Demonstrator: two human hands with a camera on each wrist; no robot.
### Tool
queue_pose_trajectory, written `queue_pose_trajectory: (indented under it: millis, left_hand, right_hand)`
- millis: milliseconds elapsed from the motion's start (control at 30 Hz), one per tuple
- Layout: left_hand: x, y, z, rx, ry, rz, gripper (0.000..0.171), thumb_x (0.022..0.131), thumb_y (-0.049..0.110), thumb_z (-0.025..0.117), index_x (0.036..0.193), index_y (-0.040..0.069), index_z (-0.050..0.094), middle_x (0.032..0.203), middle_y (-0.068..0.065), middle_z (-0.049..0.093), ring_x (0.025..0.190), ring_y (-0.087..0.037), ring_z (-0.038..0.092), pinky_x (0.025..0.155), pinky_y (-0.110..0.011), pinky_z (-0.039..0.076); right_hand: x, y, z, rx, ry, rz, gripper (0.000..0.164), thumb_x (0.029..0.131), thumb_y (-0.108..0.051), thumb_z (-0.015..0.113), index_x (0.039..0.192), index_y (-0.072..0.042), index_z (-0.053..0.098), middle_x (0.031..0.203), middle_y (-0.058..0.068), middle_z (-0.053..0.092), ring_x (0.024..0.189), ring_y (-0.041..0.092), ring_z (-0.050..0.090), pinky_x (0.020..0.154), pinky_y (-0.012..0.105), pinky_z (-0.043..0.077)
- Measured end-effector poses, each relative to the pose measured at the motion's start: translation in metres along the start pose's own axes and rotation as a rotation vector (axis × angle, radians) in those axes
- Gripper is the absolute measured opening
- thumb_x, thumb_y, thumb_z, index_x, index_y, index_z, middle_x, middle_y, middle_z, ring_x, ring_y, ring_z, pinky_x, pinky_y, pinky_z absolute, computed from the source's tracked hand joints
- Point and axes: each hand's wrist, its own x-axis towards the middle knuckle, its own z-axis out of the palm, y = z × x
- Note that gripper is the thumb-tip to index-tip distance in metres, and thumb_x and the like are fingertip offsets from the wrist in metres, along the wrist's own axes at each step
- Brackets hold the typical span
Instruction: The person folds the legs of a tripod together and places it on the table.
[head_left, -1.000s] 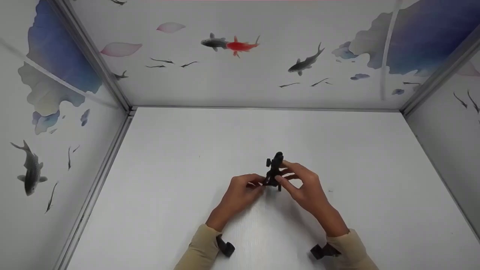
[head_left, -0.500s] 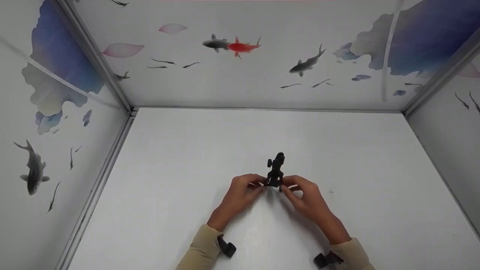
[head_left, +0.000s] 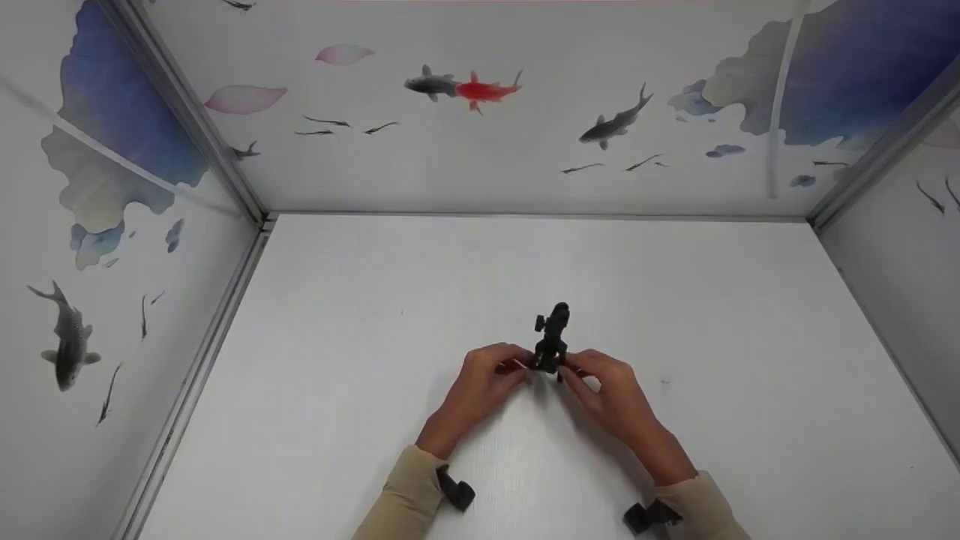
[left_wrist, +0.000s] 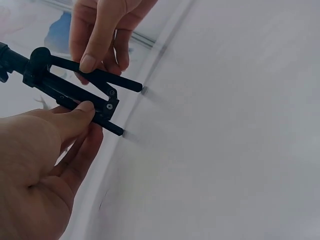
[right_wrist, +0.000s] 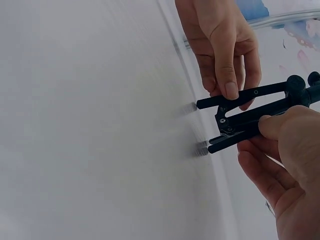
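Note:
A small black tripod (head_left: 555, 330) stands upright near the middle of the white table, its knobbed head uppermost. My left hand (head_left: 480, 386) pinches one of its legs from the left, and my right hand (head_left: 619, 394) pinches another from the right. Seen from the left wrist, the leg (left_wrist: 125, 82) under the right thumb angles away from the centre column, with a hinged brace between them. The right wrist view has the leg (right_wrist: 270, 91) at the left hand also spread outward. The leg tips are right at the table top.
White table (head_left: 360, 300) surrounds the hands. Printed panels with fish and petals enclose it: a back wall (head_left: 525, 180), a left wall (head_left: 37, 420) and a right wall (head_left: 892, 240), joined by metal rails. Black wrist cameras (head_left: 456, 491) sit at both sleeves.
My right hand has come down from the tripod's upper part to a leg, and its fingers have drawn in there. My left hand keeps its hold on the other leg, with the tripod nearly in place.

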Motion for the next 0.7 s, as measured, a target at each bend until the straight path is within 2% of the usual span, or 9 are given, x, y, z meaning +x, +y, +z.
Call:
queue_pose_trajectory:
  millis: [167,300,500,700]
  left_hand:
    - [0.0016,-0.0012,0.0013,-0.007,-0.005,0.004,0.023,0.096,0.005,0.082,0.117,0.013,0.081,0.111,-0.003,0.081,0.099,-0.012,0.078,0.089,-0.026,0.064]
    - [0.0022,-0.0014,0.0004,-0.012,-0.019,0.004,0.023,0.096,0.005,0.081,0.117,0.013,0.080,0.112,-0.003,0.081,0.100,-0.012,0.079,0.089,-0.026,0.064]
    - [0.0026,-0.0031,-0.0035,-0.043,-0.078,-0.009,0.023,0.098,0.005,0.079,0.120,0.013,0.079,0.119,-0.003,0.081,0.103,-0.013,0.079,0.091,-0.026,0.064]
    - [0.0046,-0.0055,-0.0034,-0.029,-0.145,-0.003,0.024,0.103,0.008,0.074,0.124,0.020,0.074,0.124,0.005,0.080,0.112,-0.007,0.076,0.098,-0.025,0.061]
  right_hand:
    - [0.0011,-0.0017,-0.0007,-0.012,-0.002,-0.014,0.022,0.095,0.001,0.080,0.114,-0.008,0.083,0.102,0.002,0.081,0.092,0.018,0.080,0.080,0.032,0.067]
    - [0.0015,-0.0030,-0.0016,-0.037,-0.006,-0.009,0.021,0.095,0.002,0.080,0.114,-0.008,0.084,0.101,0.002,0.081,0.092,0.015,0.079,0.080,0.032,0.067]
    - [0.0023,-0.0043,-0.0022,-0.067,-0.011,-0.002,0.021,0.096,0.001,0.081,0.115,-0.008,0.084,0.101,0.003,0.081,0.093,0.012,0.079,0.080,0.031,0.067]
    - [0.0024,-0.0059,-0.0030,-0.075,-0.018,0.014,0.021,0.096,0.000,0.080,0.115,-0.008,0.084,0.101,0.003,0.081,0.093,0.013,0.079,0.080,0.032,0.067]
